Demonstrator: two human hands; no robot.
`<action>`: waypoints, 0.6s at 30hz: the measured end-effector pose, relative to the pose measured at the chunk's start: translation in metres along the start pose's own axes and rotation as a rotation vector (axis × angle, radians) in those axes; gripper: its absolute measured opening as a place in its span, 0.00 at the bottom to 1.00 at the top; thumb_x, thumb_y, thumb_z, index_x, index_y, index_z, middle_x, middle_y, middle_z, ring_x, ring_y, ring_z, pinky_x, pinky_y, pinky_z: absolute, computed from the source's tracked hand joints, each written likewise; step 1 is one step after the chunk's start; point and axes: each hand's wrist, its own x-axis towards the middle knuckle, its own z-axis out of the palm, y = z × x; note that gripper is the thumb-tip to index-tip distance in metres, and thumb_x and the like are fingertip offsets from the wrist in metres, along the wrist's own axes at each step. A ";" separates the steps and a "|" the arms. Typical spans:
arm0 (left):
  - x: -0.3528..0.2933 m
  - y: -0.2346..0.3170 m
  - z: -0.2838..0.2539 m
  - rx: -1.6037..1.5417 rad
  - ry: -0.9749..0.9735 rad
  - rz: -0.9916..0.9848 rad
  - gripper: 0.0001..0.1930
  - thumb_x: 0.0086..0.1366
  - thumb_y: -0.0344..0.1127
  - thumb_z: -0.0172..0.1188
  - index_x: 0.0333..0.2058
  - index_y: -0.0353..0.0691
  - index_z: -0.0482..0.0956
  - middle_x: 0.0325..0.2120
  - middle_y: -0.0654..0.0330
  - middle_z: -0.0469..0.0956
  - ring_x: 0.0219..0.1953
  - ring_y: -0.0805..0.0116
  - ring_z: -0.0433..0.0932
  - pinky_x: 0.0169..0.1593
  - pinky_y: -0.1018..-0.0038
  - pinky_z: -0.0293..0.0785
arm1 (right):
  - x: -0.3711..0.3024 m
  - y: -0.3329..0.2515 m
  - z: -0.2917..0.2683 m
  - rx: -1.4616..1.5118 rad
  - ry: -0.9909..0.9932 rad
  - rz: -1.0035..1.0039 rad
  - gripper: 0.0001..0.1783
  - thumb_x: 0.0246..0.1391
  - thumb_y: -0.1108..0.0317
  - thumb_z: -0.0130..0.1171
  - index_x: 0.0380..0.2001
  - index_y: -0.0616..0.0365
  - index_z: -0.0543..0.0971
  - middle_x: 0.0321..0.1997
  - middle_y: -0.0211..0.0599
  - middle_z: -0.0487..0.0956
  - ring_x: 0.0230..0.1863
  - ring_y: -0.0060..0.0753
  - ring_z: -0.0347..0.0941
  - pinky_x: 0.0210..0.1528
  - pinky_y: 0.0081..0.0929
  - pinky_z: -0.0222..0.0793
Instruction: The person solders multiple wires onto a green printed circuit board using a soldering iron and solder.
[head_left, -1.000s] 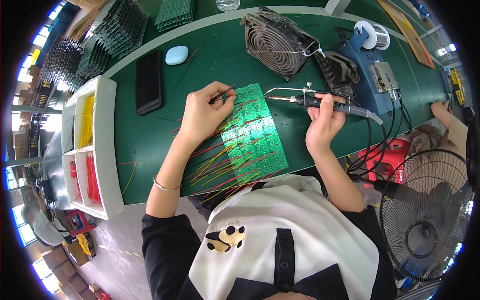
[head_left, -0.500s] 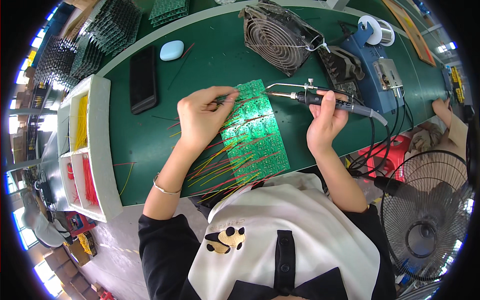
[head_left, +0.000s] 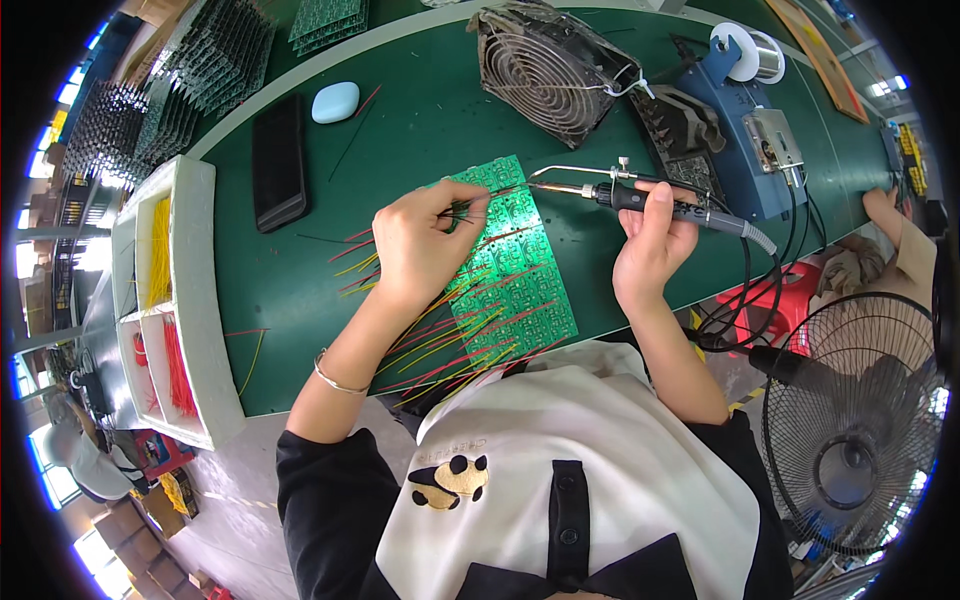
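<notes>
A green circuit board panel [head_left: 535, 262] lies on the green bench in front of me. Red and yellow wires [head_left: 440, 350] stick out from its left side in rows. My left hand [head_left: 408, 245] is over the panel's upper left part, thumb and fingers pinched on thin dark wires [head_left: 457, 212]. My right hand [head_left: 652, 250] grips the handle of a soldering iron [head_left: 622, 197], palm up. A thin metal solder feed tube [head_left: 575, 169] runs above the iron. Its tip meets the upper part of the panel, close to my left fingertips.
A white divided box [head_left: 208, 300] holds yellow and red wires at left. Near it lie a black phone [head_left: 280, 165] and a light blue case [head_left: 335, 102]. Behind stand a dusty fan [head_left: 550, 75] and a blue solder feeder [head_left: 735, 140]. Cables hang right, by a standing fan [head_left: 845, 470].
My left hand has moved right and slightly down, its fingertips now closer to the iron's tip. The right hand and iron have hardly moved.
</notes>
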 end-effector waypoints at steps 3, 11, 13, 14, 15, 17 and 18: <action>0.001 0.003 -0.001 0.025 0.000 0.027 0.05 0.49 0.26 0.63 0.27 0.36 0.80 0.11 0.67 0.67 0.12 0.86 0.53 0.16 0.85 0.50 | 0.001 0.001 -0.001 -0.004 -0.021 -0.023 0.10 0.59 0.66 0.45 0.28 0.62 0.68 0.15 0.24 0.61 0.14 0.11 0.51 0.17 0.14 0.46; -0.001 0.000 0.000 0.014 0.023 0.011 0.04 0.48 0.26 0.63 0.26 0.35 0.79 0.10 0.68 0.66 0.13 0.86 0.53 0.16 0.85 0.50 | -0.002 0.004 0.001 -0.042 -0.042 -0.057 0.11 0.59 0.66 0.44 0.28 0.63 0.68 0.15 0.26 0.63 0.15 0.12 0.52 0.17 0.14 0.47; -0.001 0.001 0.000 -0.019 0.033 0.002 0.04 0.48 0.26 0.63 0.26 0.35 0.79 0.10 0.69 0.66 0.13 0.87 0.53 0.16 0.85 0.50 | -0.002 0.003 0.001 -0.050 -0.032 -0.064 0.11 0.59 0.65 0.44 0.28 0.63 0.68 0.15 0.26 0.63 0.15 0.12 0.52 0.17 0.14 0.47; -0.001 0.001 0.001 -0.018 0.033 0.002 0.04 0.48 0.26 0.63 0.26 0.35 0.79 0.10 0.69 0.66 0.13 0.87 0.53 0.16 0.85 0.50 | -0.003 0.003 0.001 -0.048 -0.029 -0.064 0.11 0.59 0.65 0.44 0.28 0.62 0.68 0.15 0.26 0.63 0.15 0.12 0.52 0.17 0.14 0.47; -0.001 0.001 0.001 -0.032 0.034 -0.014 0.04 0.48 0.26 0.63 0.26 0.34 0.79 0.10 0.69 0.66 0.13 0.87 0.53 0.16 0.86 0.50 | -0.003 0.002 0.002 -0.046 -0.026 -0.065 0.11 0.59 0.65 0.44 0.28 0.62 0.68 0.15 0.26 0.63 0.15 0.12 0.52 0.17 0.14 0.47; -0.002 0.001 0.002 -0.046 0.035 -0.030 0.04 0.48 0.26 0.63 0.26 0.34 0.79 0.11 0.69 0.66 0.13 0.87 0.53 0.16 0.86 0.50 | -0.003 0.002 0.001 -0.046 -0.028 -0.062 0.11 0.59 0.65 0.44 0.28 0.62 0.68 0.15 0.26 0.63 0.15 0.12 0.52 0.17 0.14 0.47; -0.001 0.000 0.002 -0.032 0.033 -0.020 0.04 0.48 0.26 0.63 0.26 0.34 0.79 0.11 0.69 0.66 0.13 0.87 0.54 0.16 0.86 0.50 | -0.003 0.003 0.001 -0.047 -0.029 -0.059 0.11 0.59 0.66 0.44 0.28 0.62 0.68 0.16 0.26 0.63 0.15 0.12 0.52 0.17 0.14 0.47</action>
